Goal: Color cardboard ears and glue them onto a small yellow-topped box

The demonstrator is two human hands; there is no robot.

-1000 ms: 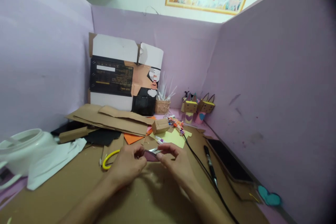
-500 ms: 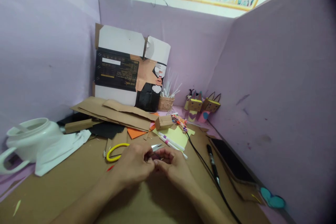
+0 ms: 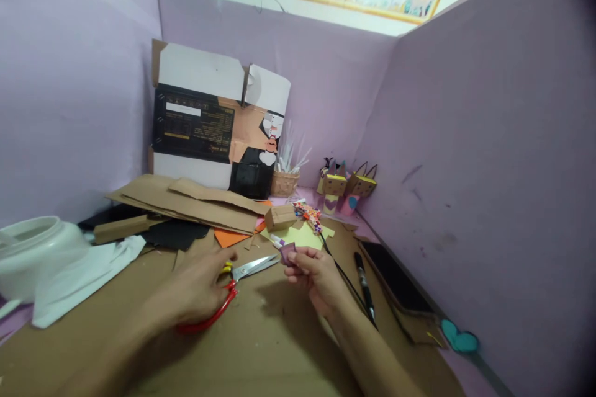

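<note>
My right hand (image 3: 314,273) pinches a small purple piece (image 3: 287,253), perhaps paper or card, between thumb and fingertips above the cardboard-covered table. Over the handles of a pair of scissors (image 3: 251,268) is my left hand (image 3: 200,285), its thumb and fingers apart. One handle is red and the other yellow; the hand partly hides both. The silver blades point right, toward the purple piece, and lie nearly closed. Whether the left fingers touch the handles I cannot tell. Behind the right hand, yellow-green paper (image 3: 321,237) and white markers (image 3: 277,240) are partly covered.
Brown cardboard sheets (image 3: 186,201) lie behind the scissors, with a small cardboard block (image 3: 280,218) beside them. At left stands a white pot (image 3: 41,254). A black cable (image 3: 342,273), a pen (image 3: 364,285) and a dark phone-like slab (image 3: 395,276) lie at right.
My hands were together over the scissors; now they are apart. The left has moved left to the scissors' handles, and the purple piece shows clearly in the right. The view has shifted slightly right.
</note>
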